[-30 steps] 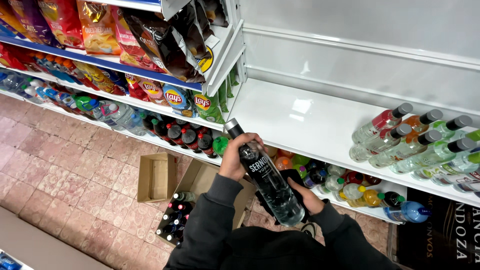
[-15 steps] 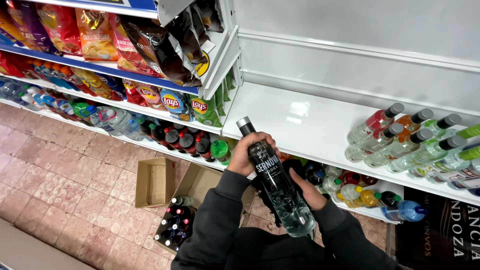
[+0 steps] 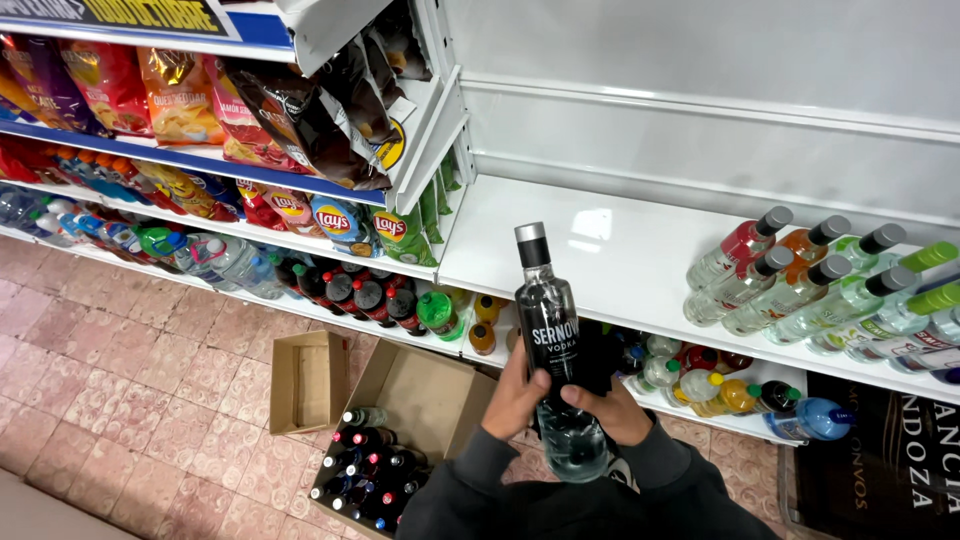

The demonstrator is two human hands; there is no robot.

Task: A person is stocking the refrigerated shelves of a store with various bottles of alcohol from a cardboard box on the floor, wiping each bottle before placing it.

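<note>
dark bottle (image 3: 552,330), upright, between both hands

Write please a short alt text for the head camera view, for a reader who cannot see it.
Both hands, left hand and right hand, hold a dark glass bottle upright before a white shelf that carries a row of clear bottles on its right side. Below on the tiled floor stands an open cardboard box with bottles inside.
</note>
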